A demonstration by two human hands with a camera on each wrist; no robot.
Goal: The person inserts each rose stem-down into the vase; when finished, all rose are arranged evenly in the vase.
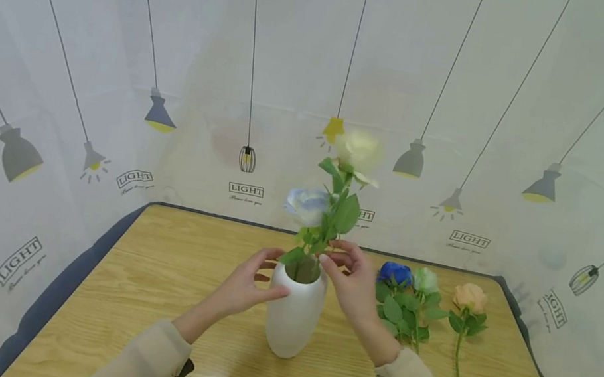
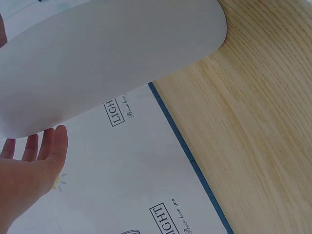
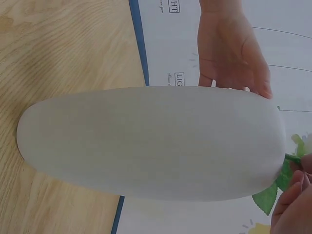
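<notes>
Head view: white vase (image 1: 292,322) stands upright on the wood-grain worktop (image 1: 169,286), near its middle, mouth upward. Two roses rise from the mouth: a cream rose (image 1: 357,150), the taller, its bloom blurred, and a light blue rose (image 1: 307,206), lower and to its left. Green leaves crowd together just above the rim; parts of the stems show inside the opening.

Hands: both at the top of the vase. Left hand (image 1: 249,280) is partly spread, fingers curved round the left side near the rim, thumb on the front; it holds the vase. Right hand (image 1: 354,285) is nearly closed, thumb and fingers pinching a green stem at the right of the mouth, apparently that of the cream rose. Right wrist view agrees: fingertips meet on green just beyond the rim. Left wrist view: left fingers lie along the vase's side; flowers out of frame.

Right of the vase, flat on the worktop: deep blue rose (image 1: 396,273) and pale green rose (image 1: 426,281) side by side, leaves overlapping; peach rose (image 1: 470,298) apart, farther right, stem pointing toward the wearer.

Surround: pale backdrop (image 1: 302,47) printed with hanging lamps and "LIGHT" labels. Pale sleeves (image 1: 152,351) on both arms.
</notes>
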